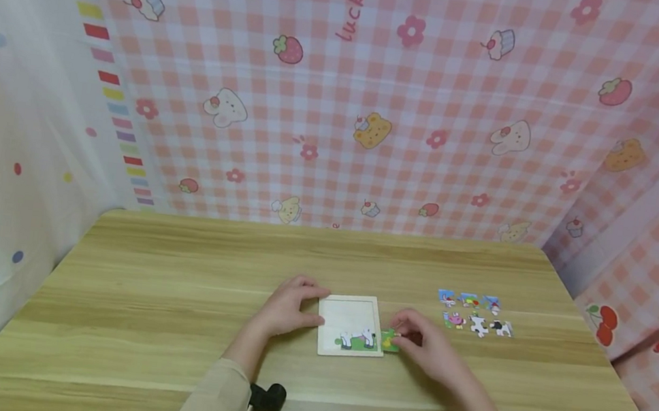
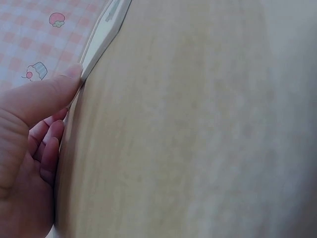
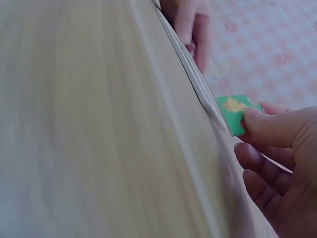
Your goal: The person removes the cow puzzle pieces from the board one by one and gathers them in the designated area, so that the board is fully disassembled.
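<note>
A square white wooden puzzle tray [image 1: 353,315] lies on the table, with a piece showing white legs on green grass [image 1: 357,340] along its lower edge. My left hand [image 1: 286,306] rests against the tray's left side, thumb and forefinger apart and touching its edge. In the left wrist view the thumb of my left hand [image 2: 37,104] meets a corner of the tray [image 2: 106,37]. My right hand [image 1: 426,346] pinches a green puzzle piece [image 1: 389,340] with a yellow figure, at the tray's lower right edge. The right wrist view shows this piece [image 3: 234,111] between thumb and fingers.
To the right, several loose puzzle pieces lie in two rows, among them a white piece [image 1: 478,325] and a pink one [image 1: 455,319]. The wooden table [image 1: 172,282] meets a pink checked cloth [image 1: 322,163] at its back edge.
</note>
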The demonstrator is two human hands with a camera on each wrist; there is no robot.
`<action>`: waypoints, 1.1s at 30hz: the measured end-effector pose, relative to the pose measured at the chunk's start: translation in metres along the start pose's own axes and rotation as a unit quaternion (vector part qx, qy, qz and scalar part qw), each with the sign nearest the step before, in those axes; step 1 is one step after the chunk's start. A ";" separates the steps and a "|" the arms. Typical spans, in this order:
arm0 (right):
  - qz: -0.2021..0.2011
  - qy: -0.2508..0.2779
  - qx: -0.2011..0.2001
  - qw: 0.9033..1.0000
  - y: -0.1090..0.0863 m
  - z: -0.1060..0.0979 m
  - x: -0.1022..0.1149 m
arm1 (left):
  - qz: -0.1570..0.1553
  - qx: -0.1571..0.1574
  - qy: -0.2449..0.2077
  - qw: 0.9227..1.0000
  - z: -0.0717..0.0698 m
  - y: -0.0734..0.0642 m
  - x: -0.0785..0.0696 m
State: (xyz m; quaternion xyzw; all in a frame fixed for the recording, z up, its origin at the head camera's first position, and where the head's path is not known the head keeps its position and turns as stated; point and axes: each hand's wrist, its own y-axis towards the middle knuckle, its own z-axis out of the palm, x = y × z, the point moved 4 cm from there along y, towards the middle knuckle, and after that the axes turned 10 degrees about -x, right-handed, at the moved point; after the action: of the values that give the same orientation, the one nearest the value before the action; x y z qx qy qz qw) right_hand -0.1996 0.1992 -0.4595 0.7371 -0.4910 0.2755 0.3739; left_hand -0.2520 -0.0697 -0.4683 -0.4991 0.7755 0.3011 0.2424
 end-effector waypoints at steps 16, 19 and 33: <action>-0.018 -0.034 -0.067 0.997 -0.020 -0.051 -0.028 | 0.002 0.000 0.001 1.000 0.001 0.000 0.003; -0.016 -0.036 -0.071 0.997 -0.023 -0.056 -0.032 | -0.002 -0.001 0.000 1.000 0.001 0.001 0.003; -0.035 -0.069 -0.106 0.991 -0.028 -0.074 -0.041 | 0.002 0.000 -0.003 1.000 0.001 0.000 0.002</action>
State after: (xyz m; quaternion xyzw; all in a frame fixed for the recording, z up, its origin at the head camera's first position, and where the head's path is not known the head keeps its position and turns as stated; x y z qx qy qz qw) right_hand -0.1915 0.2875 -0.4567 0.7273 -0.5162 0.1574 0.4241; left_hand -0.2526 -0.0702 -0.4702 -0.4965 0.7761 0.3027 0.2439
